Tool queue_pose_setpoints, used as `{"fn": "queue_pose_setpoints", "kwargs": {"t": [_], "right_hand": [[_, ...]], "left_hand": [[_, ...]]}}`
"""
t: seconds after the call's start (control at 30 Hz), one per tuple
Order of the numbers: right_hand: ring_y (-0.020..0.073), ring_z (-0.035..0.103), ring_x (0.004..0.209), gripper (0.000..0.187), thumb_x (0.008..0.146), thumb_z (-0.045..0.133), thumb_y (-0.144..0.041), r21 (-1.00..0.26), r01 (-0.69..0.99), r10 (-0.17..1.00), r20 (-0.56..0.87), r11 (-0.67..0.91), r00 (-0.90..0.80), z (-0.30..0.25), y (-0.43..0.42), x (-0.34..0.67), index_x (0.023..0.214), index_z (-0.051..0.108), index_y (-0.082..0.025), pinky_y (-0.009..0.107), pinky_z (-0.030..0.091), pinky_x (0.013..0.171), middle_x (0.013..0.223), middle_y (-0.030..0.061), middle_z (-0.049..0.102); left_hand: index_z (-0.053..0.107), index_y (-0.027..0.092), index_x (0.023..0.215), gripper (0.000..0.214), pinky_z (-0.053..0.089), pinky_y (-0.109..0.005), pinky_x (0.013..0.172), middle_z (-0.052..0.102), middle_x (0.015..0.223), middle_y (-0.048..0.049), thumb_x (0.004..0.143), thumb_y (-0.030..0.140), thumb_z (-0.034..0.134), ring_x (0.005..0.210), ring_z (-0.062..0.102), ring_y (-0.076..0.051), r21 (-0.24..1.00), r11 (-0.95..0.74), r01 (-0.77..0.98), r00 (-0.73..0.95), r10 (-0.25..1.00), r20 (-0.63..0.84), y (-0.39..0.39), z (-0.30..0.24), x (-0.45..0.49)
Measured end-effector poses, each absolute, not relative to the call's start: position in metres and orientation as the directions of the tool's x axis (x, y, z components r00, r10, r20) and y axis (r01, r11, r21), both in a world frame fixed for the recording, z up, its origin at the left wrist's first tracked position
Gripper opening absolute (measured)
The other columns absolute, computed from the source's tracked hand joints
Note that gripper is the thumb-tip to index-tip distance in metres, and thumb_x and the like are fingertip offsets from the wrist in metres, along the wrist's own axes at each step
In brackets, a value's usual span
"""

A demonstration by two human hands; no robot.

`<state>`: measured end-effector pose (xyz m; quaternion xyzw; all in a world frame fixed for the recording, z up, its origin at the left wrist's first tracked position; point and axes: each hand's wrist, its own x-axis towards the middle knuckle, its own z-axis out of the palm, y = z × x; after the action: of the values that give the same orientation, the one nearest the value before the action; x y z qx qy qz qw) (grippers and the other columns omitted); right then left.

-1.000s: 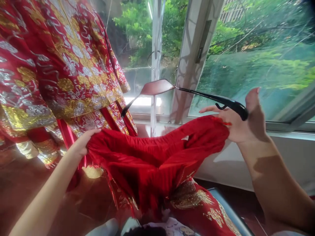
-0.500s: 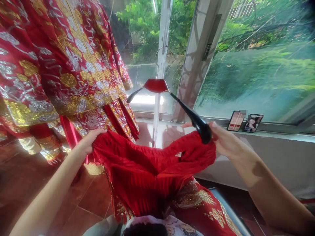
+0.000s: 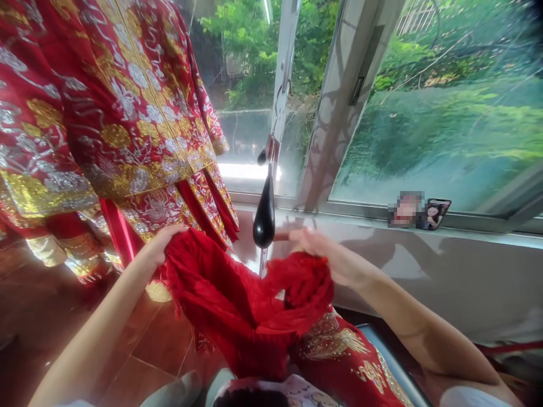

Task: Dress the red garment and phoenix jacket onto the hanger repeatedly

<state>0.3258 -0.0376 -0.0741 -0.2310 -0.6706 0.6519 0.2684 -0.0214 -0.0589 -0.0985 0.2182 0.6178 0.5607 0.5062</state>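
A plain red pleated garment (image 3: 237,305) with a gold-embroidered lower part hangs between my two hands. My left hand (image 3: 163,244) grips its left top edge, fingers curled over the cloth. My right hand (image 3: 322,257) is closed on the bunched right top edge, forefinger stretched toward a black hanger (image 3: 264,212). The hanger hangs end-on just left of that hand, its metal hook up by the window post. Whether my right hand touches the hanger cannot be told.
A red jacket with gold and silver embroidery (image 3: 106,113) hangs at the upper left. A window (image 3: 424,107) with a white post fills the back; two phones (image 3: 419,212) lean on its sill. Red-brown floor tiles (image 3: 139,350) lie below.
My right hand has swung left and down with the garment's right edge, bunching the cloth. The hanger has turned from lying crosswise to hanging end-on, and its right end has left my right hand.
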Motion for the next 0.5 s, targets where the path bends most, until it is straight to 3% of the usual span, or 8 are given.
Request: {"fn": "queue_pose_setpoints", "kwargs": {"t": [0.07,0.17,0.23,0.3,0.5], "right_hand": [[0.0106,0.050,0.047,0.076,0.071,0.053,-0.081,-0.997,-0.071,0.561,0.053,-0.010,-0.826,-0.073,-0.038,0.311,0.109,0.068,-0.017,0.021,0.039,0.046,0.055,-0.0007,0.059],[0.0104,0.054,0.059,0.056,0.070,0.070,-0.066,-0.990,-0.144,0.525,0.121,-0.003,-0.842,-0.068,-0.039,0.295,0.100,0.071,-0.018,0.023,0.046,0.060,0.065,0.0001,0.063],[0.0105,0.057,0.067,0.037,0.069,0.078,-0.048,-0.985,-0.171,0.572,0.135,-0.009,-0.809,-0.067,-0.040,0.296,0.087,0.072,-0.017,0.023,0.047,0.067,0.075,0.0026,0.067],[0.0102,0.058,0.067,0.028,0.067,0.079,-0.042,-0.980,-0.183,0.657,0.087,-0.079,-0.749,-0.069,-0.040,0.307,0.074,0.071,-0.016,0.022,0.047,0.064,0.076,0.0039,0.067],[0.0096,0.043,0.040,0.035,0.052,0.076,-0.047,-0.942,-0.253,0.854,-0.061,-0.221,-0.517,-0.078,-0.030,0.369,0.047,0.059,-0.017,0.022,0.033,0.041,0.044,0.0012,0.047]], "left_hand": [[0.064,0.012,0.066,0.003,0.059,-0.029,0.050,0.069,0.058,-0.0065,0.064,0.011,0.066,0.047,0.066,-0.020,0.909,0.281,-0.308,-0.396,0.831,-0.391,-0.058,-0.100,-0.023],[0.064,0.012,0.067,0.004,0.059,-0.030,0.050,0.069,0.058,-0.0062,0.064,0.012,0.065,0.048,0.066,-0.020,0.911,0.265,-0.315,-0.391,0.839,-0.379,-0.060,-0.101,-0.028],[0.063,0.013,0.067,0.005,0.059,-0.030,0.051,0.069,0.058,-0.0052,0.063,0.012,0.066,0.049,0.066,-0.020,0.909,0.261,-0.325,-0.393,0.837,-0.381,-0.064,-0.100,-0.033],[0.062,0.014,0.067,0.007,0.059,-0.030,0.051,0.068,0.058,-0.0042,0.062,0.013,0.067,0.049,0.066,-0.020,0.907,0.269,-0.325,-0.411,0.823,-0.392,-0.068,-0.097,-0.037],[0.064,0.015,0.070,0.017,0.057,-0.029,0.055,0.069,0.062,-0.0039,0.058,0.021,0.072,0.053,0.066,-0.019,0.966,0.215,-0.143,-0.462,0.848,-0.257,-0.052,-0.089,-0.045]]}}
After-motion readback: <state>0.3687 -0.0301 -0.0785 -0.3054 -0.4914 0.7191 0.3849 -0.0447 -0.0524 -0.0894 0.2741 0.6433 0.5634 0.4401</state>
